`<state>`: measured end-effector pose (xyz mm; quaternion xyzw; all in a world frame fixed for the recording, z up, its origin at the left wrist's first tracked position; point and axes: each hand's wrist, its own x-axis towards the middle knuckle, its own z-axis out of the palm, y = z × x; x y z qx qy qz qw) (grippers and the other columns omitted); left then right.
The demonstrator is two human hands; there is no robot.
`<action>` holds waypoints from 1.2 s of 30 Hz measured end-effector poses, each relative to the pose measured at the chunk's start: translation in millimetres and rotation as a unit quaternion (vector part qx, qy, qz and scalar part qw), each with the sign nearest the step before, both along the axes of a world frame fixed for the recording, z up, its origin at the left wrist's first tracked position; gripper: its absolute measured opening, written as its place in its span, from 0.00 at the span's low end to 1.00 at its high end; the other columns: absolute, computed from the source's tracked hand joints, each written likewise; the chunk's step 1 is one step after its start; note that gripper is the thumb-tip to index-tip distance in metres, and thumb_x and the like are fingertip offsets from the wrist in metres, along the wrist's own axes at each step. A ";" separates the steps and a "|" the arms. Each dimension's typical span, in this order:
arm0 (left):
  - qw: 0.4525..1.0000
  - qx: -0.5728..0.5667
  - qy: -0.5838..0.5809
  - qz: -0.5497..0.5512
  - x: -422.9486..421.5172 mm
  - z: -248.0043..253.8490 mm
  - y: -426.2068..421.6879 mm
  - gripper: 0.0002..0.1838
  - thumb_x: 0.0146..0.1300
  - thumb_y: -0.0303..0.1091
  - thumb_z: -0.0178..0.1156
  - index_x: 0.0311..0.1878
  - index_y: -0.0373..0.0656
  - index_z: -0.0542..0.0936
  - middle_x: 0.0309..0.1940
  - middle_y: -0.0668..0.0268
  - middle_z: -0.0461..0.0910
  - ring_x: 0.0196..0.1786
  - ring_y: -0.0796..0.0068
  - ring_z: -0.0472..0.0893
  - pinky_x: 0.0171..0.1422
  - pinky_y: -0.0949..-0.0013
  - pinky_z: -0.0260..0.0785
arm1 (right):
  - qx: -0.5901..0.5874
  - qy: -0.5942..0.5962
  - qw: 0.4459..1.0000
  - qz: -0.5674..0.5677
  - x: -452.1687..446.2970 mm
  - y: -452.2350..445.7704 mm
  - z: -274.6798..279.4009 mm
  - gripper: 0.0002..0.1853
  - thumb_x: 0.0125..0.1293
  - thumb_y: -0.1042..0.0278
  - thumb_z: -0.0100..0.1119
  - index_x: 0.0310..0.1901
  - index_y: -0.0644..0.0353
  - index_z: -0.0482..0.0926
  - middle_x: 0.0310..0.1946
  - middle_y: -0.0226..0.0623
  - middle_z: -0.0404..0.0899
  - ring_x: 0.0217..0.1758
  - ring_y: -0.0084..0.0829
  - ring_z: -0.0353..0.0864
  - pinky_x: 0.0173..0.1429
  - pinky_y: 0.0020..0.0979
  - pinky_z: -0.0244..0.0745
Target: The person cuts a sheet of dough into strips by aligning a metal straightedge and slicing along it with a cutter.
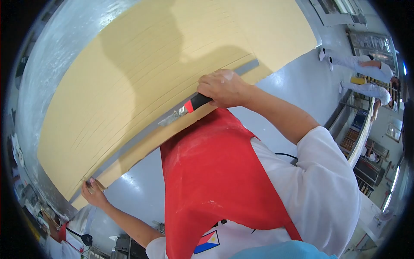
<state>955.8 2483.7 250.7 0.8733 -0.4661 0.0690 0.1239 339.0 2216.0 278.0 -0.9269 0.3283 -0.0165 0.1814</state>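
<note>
A wide sheet of pale yellow dough [168, 56] with many thin, nearly parallel cut lines lies over the table. Along its near edge rests a long grey metal straightedge [125, 144]. My right hand [226, 87] is closed round the black and red handle of a cutter [199, 102], whose metal end points left beside the straightedge. Near the straightedge's left end, the fingers of my left hand [93, 193] pinch or press its edge. A narrow strip of dough [142, 151] shows between the straightedge and my red apron.
The metal table [56, 56] shows past the dough at the left. At the right, two people in white [366, 67] [373, 91] stand near racks and a long counter. Another person in a red apron [64, 235] is at the lower left.
</note>
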 end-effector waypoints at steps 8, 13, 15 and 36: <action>0.999 0.011 -0.021 0.027 -0.2 -5.2 1.6 0.35 0.68 0.55 0.71 0.64 0.32 0.81 0.61 0.47 0.79 0.65 0.51 0.79 0.73 0.54 0.69 | -0.012 -0.057 0.998 -0.007 -2.6 0.3 -4.1 0.13 0.54 0.65 0.71 0.39 0.53 0.78 0.39 0.33 0.81 0.42 0.39 0.86 0.46 0.42 0.83; 0.994 0.066 0.007 0.083 2.3 -3.2 3.5 0.42 0.69 0.61 0.67 0.68 0.28 0.78 0.72 0.41 0.73 0.74 0.46 0.73 0.79 0.53 0.63 | -0.007 -0.059 0.998 -0.004 -3.8 -0.3 -5.3 0.13 0.55 0.66 0.71 0.40 0.53 0.78 0.41 0.33 0.82 0.43 0.39 0.87 0.47 0.41 0.83; 0.994 0.065 0.014 0.083 2.3 -3.1 3.7 0.43 0.69 0.62 0.66 0.68 0.28 0.77 0.72 0.41 0.72 0.75 0.45 0.72 0.80 0.54 0.63 | -0.005 -0.065 0.998 -0.006 -4.6 0.0 -5.9 0.13 0.54 0.66 0.71 0.40 0.54 0.78 0.41 0.33 0.82 0.43 0.39 0.87 0.47 0.41 0.83; 0.902 0.391 0.163 0.084 -56.6 42.2 -81.6 0.58 0.44 0.83 0.68 0.65 0.39 0.83 0.67 0.40 0.79 0.77 0.45 0.70 0.84 0.47 0.51 | 0.083 -0.006 0.996 -0.039 -9.5 -3.2 -6.1 0.24 0.52 0.66 0.76 0.51 0.54 0.81 0.54 0.40 0.79 0.57 0.46 0.82 0.58 0.47 0.78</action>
